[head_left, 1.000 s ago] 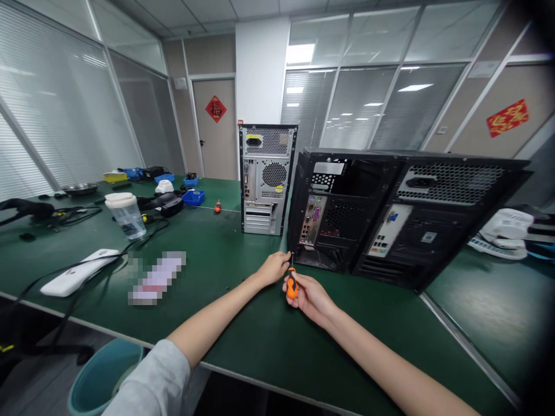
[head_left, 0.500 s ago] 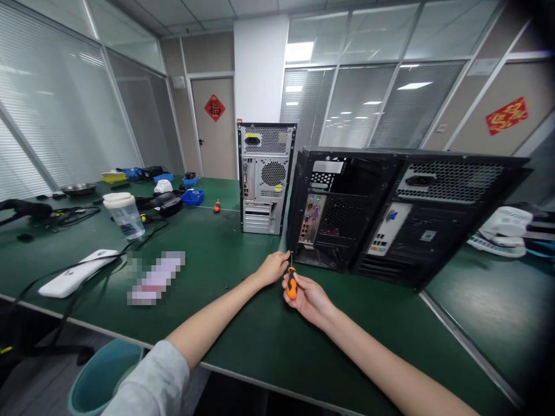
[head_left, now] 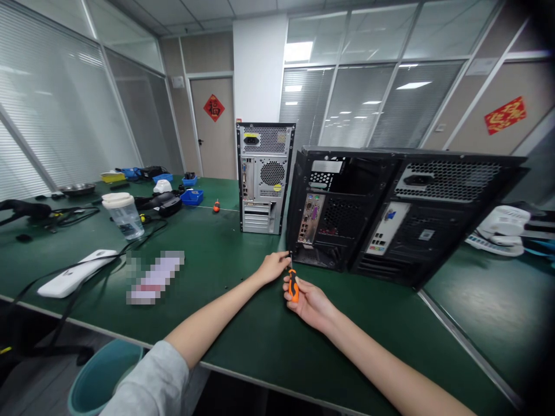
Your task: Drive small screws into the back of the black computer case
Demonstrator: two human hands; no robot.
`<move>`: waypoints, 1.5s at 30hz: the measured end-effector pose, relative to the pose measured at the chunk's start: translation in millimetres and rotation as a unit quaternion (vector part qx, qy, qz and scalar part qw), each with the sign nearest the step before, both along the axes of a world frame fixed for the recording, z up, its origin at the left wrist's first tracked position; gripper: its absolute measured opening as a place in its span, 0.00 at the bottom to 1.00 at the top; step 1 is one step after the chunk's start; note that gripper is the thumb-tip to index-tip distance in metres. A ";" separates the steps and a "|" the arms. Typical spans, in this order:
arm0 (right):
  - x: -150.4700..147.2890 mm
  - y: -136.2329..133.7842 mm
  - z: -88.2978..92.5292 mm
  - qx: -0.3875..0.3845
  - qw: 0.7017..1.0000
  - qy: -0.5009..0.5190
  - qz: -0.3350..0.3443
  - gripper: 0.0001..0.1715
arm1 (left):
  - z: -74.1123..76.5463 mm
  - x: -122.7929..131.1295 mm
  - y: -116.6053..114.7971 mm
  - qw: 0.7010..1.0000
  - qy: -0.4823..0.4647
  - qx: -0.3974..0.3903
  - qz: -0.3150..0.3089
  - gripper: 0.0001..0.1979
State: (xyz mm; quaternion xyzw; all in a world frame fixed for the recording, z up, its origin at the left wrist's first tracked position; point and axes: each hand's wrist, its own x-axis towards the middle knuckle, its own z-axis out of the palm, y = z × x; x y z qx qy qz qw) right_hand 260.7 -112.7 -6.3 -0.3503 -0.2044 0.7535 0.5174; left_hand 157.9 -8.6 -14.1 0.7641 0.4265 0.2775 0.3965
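My right hand (head_left: 314,303) is wrapped round the handle of an orange-and-black screwdriver (head_left: 293,287). Its thin shaft points up and away, with the tip at the lower left rear corner of a black computer case (head_left: 333,222). Beside the tip, the fingers of my left hand (head_left: 272,267) are drawn together against that corner. Whatever they pinch is too small to make out. The case stands with its back toward me, showing ports and an open bay at the top. A second black case (head_left: 437,231) is right next to it.
A silver computer tower (head_left: 263,179) stands behind my hands. On the green table (head_left: 208,323) to the left are a plastic cup (head_left: 125,216), a white device (head_left: 78,273), cables and blue trays (head_left: 192,197). Another screwdriver (head_left: 216,205) stands farther back. A teal bin (head_left: 102,378) sits below the edge.
The screwdriver handle has turned in my right hand, showing a different side of its orange-and-black pattern. My left hand stays at the case corner.
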 end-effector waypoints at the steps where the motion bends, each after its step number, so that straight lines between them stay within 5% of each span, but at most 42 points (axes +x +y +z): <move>1: -0.2 0.3 0.2 -0.002 1.000 0.002 -0.001 0.14 | 0.1 0.9 0.2 0.999 -0.029 -0.040 0.000 0.22; 8: 0.7 -0.7 -0.4 -0.005 1.000 0.013 -0.002 0.14 | 4.3 2.6 -5.3 0.958 -0.152 -0.242 0.020 0.15; 15: 2.1 -0.3 -2.8 0.005 1.000 0.030 -0.002 0.12 | 19.6 -14.1 -15.3 0.899 -0.133 -0.406 -0.101 0.17; 22: -0.8 -3.4 -0.2 -0.008 1.000 0.004 -0.014 0.11 | 13.0 -16.8 -12.8 0.897 -0.166 -0.396 -0.101 0.16; 38: -3.1 -15.2 10.7 0.036 0.967 -0.251 0.025 0.14 | 12.6 -12.6 -17.2 0.910 -0.180 -0.366 -0.069 0.19; 45: -1.6 -12.0 10.0 0.062 0.970 -0.237 0.009 0.16 | 12.1 -11.5 -17.9 0.916 -0.175 -0.356 -0.065 0.21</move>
